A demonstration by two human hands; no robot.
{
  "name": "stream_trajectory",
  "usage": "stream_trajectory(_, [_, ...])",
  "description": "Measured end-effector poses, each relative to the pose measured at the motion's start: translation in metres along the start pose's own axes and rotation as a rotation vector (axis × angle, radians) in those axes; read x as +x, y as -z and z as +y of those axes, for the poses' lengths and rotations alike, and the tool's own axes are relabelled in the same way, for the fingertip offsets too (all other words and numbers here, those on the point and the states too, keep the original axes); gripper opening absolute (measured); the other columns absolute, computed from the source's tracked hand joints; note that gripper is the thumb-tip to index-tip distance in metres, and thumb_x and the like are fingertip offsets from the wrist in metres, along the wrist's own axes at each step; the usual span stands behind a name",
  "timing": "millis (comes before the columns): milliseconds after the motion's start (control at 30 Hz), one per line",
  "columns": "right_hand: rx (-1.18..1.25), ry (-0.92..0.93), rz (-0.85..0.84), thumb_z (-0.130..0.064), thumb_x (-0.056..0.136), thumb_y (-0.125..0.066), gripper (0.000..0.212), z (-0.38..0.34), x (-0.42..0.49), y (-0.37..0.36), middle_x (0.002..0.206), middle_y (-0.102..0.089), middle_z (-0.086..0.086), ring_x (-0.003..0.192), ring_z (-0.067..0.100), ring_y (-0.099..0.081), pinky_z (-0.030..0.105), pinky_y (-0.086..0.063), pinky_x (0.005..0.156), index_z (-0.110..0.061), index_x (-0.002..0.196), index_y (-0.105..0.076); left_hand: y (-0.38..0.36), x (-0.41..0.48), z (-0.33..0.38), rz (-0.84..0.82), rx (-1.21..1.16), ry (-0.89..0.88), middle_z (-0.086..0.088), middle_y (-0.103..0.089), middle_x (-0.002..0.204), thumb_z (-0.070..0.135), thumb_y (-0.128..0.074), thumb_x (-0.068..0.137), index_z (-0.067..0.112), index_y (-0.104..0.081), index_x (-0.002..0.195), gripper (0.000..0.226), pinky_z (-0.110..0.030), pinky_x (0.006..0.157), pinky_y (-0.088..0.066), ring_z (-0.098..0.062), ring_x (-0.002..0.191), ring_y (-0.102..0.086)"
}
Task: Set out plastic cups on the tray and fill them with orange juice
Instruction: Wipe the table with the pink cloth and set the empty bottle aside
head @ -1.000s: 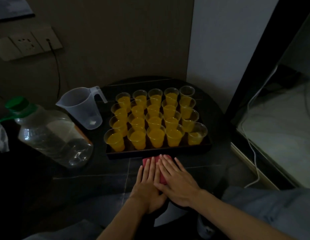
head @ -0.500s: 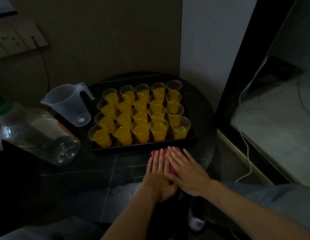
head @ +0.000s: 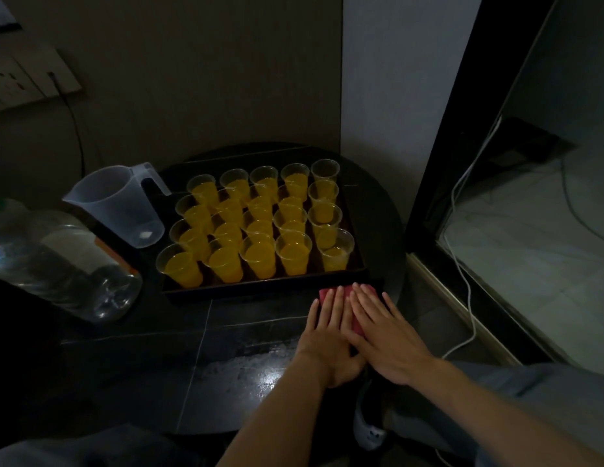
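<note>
**Q:** What's changing?

**A:** I'm sliding the red cloth [head: 358,329] rightwards along the table [head: 226,332]. A second ago it was in front of the middle of the tray [head: 260,288]; now it's at the tray's right front corner, just beside the rim. My left hand [head: 327,335] and right hand [head: 385,338] are both lying flat on it, fingers straight, pressing down and gripping nothing.

**Q:** Meaning for the task?

**A:** The cups [head: 260,256] are sitting in rows on the tray with orange juice in them, and the jug [head: 122,207] is standing empty to the left. I'm judging the pouring done and this is wiping up.

**Q:** Anything unclear?

**A:** The lighting is making things hard. The back-right cup's level is hard to read, and the front-right one is looking lower than its neighbours. My hands are covering most of the cloth. The big bottle [head: 58,261] is getting cut off at the left edge, so I can't tell what's in it.
</note>
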State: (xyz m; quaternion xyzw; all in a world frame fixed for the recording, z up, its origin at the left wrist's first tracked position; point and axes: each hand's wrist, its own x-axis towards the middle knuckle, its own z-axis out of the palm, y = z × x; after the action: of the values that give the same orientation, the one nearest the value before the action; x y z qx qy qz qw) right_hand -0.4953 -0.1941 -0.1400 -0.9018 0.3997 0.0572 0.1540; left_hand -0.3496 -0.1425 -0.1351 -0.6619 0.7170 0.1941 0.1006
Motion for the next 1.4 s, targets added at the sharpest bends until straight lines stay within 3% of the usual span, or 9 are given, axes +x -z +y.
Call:
stream_trajectory(167, [0.075,-0.107,0.041,-0.082,0.071,0.031,0.108,-0.019,-0.014,-0.013,0.164,0.029,-0.002,0.149,0.012,0.033,0.037,0.017,0.123,-0.018,0.157,0.02,-0.001,-0.014,-0.01,0.013,0.08,-0.129,-0.003,0.037,0.159,0.058,-0.023,0.096,0.02,0.031,0.15,0.085,-0.047,0.122,0.02,-0.02,0.145,0.04])
stream_trajectory(300, [0.066,-0.158,0.006,-0.086,0.068,0.028,0.111,-0.042,-0.023,-0.023,0.161,0.034,0.001,0.148,0.017,0.035,0.041,0.018,0.121,-0.016,0.154,0.025,-0.012,-0.027,-0.026,0.027,0.116,-0.207,-0.005,0.033,0.163,0.063,-0.025,0.092,0.016,0.023,0.157,0.093,-0.048,0.122,0.02,-0.02,0.147,0.038])
stream_trajectory(400, [0.062,-0.147,0.078,-0.089,0.077,0.015,0.111,-0.061,-0.022,-0.024,0.164,0.023,0.006,0.151,0.023,0.026,0.041,0.015,0.121,-0.011,0.155,0.013,-0.014,-0.04,-0.039,0.016,0.155,-0.225,-0.007,0.033,0.163,0.066,-0.018,0.086,0.014,0.024,0.157,0.097,-0.05,0.122,0.018,-0.021,0.147,0.039])
stream_trajectory(533, [0.045,-0.138,0.002,-0.092,0.065,0.023,0.121,-0.09,-0.019,-0.025,0.158,0.032,0.007,0.151,0.025,0.029,0.044,0.013,0.122,-0.009,0.153,0.021,-0.013,-0.063,-0.058,0.019,0.168,-0.224,-0.009,0.034,0.162,0.063,-0.026,0.089,0.013,0.027,0.154,0.097,-0.05,0.122,0.019,-0.022,0.146,0.039])
stream_trajectory(667, [0.017,-0.138,0.01,-0.087,0.089,-0.016,0.11,-0.124,-0.005,-0.033,0.156,-0.039,0.022,0.146,0.035,-0.036,0.048,-0.017,0.114,0.003,0.147,-0.044,-0.011,-0.086,-0.085,0.013,0.162,-0.193,-0.008,0.035,0.161,0.058,-0.036,0.096,0.014,0.028,0.153,0.097,-0.047,0.12,0.024,-0.021,0.145,0.041])
stream_trajectory(967, [0.008,0.034,0.002,-0.085,0.091,-0.02,0.108,-0.215,0.037,-0.043,0.147,-0.052,0.024,0.138,0.037,-0.048,0.05,-0.024,0.11,0.006,0.137,-0.057,-0.021,-0.142,-0.169,-0.003,0.168,-0.026,-0.007,0.035,0.161,0.066,-0.033,0.093,0.013,0.024,0.157,0.1,-0.049,0.12,0.023,-0.022,0.146,0.04])
stream_trajectory(1067, [0.005,0.097,0.031,-0.089,0.087,-0.014,0.116,-0.243,0.056,-0.047,0.156,-0.039,0.024,0.147,0.037,-0.034,0.049,-0.017,0.114,0.005,0.146,-0.045,-0.022,-0.16,-0.197,-0.022,0.154,0.036,-0.007,0.035,0.162,0.065,-0.032,0.094,0.013,0.025,0.156,0.099,-0.049,0.12,0.023,-0.023,0.146,0.039])
stream_trajectory(1200, [0.014,0.242,-0.08,-0.094,0.064,0.019,0.131,-0.28,0.08,-0.044,0.166,0.022,0.014,0.152,0.028,0.027,0.047,0.013,0.122,-0.005,0.159,0.012,-0.025,-0.183,-0.233,-0.032,0.141,0.155,-0.007,0.035,0.161,0.063,-0.032,0.093,0.013,0.024,0.156,0.098,-0.051,0.121,0.021,-0.024,0.147,0.036])
stream_trajectory(1400, [-0.02,0.34,-0.087,-0.091,0.068,0.015,0.125,-0.341,0.115,-0.05,0.165,0.024,0.016,0.15,0.026,0.031,0.047,0.014,0.124,-0.004,0.158,0.015,-0.026,-0.214,-0.291,-0.112,0.153,0.283,-0.007,0.034,0.162,0.071,-0.002,0.076,0.016,0.03,0.152,0.099,-0.051,0.122,0.018,-0.023,0.147,0.035])
